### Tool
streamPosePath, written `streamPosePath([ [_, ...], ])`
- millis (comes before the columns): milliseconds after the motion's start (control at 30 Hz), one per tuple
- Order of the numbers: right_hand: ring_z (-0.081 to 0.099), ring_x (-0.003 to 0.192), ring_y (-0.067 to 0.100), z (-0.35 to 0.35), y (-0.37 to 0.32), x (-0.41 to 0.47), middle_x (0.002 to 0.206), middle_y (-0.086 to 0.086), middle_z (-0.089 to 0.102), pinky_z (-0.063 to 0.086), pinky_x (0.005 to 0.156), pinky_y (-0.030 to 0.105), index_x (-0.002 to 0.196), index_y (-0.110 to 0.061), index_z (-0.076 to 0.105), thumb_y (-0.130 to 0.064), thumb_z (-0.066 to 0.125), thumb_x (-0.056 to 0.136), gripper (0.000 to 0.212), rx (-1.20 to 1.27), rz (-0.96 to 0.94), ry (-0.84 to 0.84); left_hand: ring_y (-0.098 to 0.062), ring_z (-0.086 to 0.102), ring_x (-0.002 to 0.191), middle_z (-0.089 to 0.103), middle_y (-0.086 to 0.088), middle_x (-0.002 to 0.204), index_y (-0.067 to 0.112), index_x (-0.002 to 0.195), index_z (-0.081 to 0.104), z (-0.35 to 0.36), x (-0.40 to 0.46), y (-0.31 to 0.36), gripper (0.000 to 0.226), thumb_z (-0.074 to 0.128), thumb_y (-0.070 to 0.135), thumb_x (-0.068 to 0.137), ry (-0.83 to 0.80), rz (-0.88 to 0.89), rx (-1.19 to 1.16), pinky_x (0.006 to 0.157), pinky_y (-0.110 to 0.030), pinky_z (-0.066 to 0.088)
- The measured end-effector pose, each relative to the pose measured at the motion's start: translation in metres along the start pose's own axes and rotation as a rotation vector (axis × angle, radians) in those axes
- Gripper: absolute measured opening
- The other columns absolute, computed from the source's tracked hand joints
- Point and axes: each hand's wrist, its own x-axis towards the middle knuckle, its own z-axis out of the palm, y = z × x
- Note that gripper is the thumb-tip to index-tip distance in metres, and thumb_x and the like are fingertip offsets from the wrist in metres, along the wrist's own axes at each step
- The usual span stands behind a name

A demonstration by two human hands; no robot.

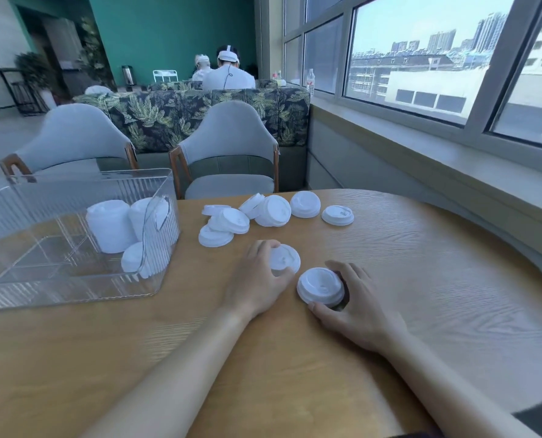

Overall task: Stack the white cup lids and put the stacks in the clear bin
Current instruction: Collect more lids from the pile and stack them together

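Indoors, a wooden worktop (389, 279) with a rounded right edge stood beside a window. At its left edge sat a clear bin (73, 292) with ribbed walls; inside it, against its right-hand wall, stood stacks of white lids (111, 226), two tall and upright and a shorter one in front of them. Just to the right of the bin, near the far edge of the worktop, loose white cup lids (263, 211) lay scattered, some overlapping, some tilted on their neighbours, and one lid (337, 214) lay flat and apart at the right end of the group. Nearer the middle, the left hand (257, 279) curled its fingers and thumb over a single lid (284, 259) lying on the worktop. Just to its right, the right hand (358, 305) gripped a short stack of lids (322, 286) from the side, thumb at the near rim and fingers round the far rim, the stack tilted slightly toward the left. The two hands were close but not touching. Beyond the far edge stood two grey chairs (228, 147), a leaf-patterned sofa back (156, 112), and seated people in white facing away.
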Motion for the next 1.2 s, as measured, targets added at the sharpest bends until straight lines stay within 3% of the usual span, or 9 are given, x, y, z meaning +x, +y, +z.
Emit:
streamPosePath([
  [267, 0.041, 0.12, -0.006, 0.0, -0.019, -0.033, 0.118, -0.03, 0.047, 0.045, 0.096, 0.027, 0.128, -0.046, 0.044, -0.074, 0.064, 0.07, 0.068, -0.003, -0.061, -0.017, -0.007, 0.042, 0.135, 0.047, 0.015, 0.146, 0.027, 0.146, 0.046, -0.02, -0.035, -0.006, 0.062, 0.066, 0.046, 0.09, -0.078, -0.019, -0.019, 0.113, -0.033, 0.039],
  [467, 0.039, 0.124, -0.004, -0.002, -0.021, -0.035, 0.124, -0.029, 0.046, 0.041, 0.102, 0.025, 0.138, -0.038, 0.041, -0.078, 0.063, 0.067, 0.084, -0.01, -0.039, -0.019, -0.009, 0.038, 0.143, 0.04, 0.016, 0.156, 0.029, 0.152, 0.042, -0.023, -0.045, -0.01, 0.069, 0.064, 0.05, 0.091, -0.069, 0.015, 0.068, 0.117, -0.036, 0.035],
  [700, 0.039, 0.124, 0.0, -0.002, -0.02, -0.035, 0.121, -0.03, 0.045, 0.041, 0.1, 0.025, 0.139, -0.037, 0.04, -0.067, 0.059, 0.069, 0.078, -0.028, -0.036, -0.025, -0.01, 0.044, 0.131, 0.055, 0.015, 0.135, 0.033, 0.146, 0.047, -0.023, -0.046, -0.011, 0.068, 0.068, 0.06, 0.087, -0.005, -0.012, 0.091, 0.108, -0.035, 0.041],
  [1067, 0.037, 0.124, -0.006, -0.004, -0.022, -0.035, 0.122, -0.031, 0.047, 0.044, 0.097, 0.025, 0.132, -0.041, 0.042, -0.072, 0.063, 0.072, 0.071, -0.017, -0.012, -0.051, 0.0, 0.062, 0.115, 0.067, 0.019, 0.123, 0.035, 0.135, 0.059, -0.024, -0.054, -0.003, 0.065, 0.074, 0.067, 0.081, -0.038, 0.024, -0.199, 0.099, -0.032, 0.052],
  [1200, 0.04, 0.123, -0.003, -0.002, -0.02, -0.034, 0.123, -0.026, 0.048, 0.041, 0.098, 0.023, 0.135, -0.036, 0.044, -0.068, 0.057, 0.073, 0.071, 0.015, -0.009, -0.063, 0.011, 0.057, 0.118, 0.063, 0.029, 0.122, 0.031, 0.141, 0.056, -0.021, -0.061, 0.007, 0.07, 0.079, 0.059, 0.081, -0.081, 0.039, -0.224, 0.101, -0.015, 0.046],
])
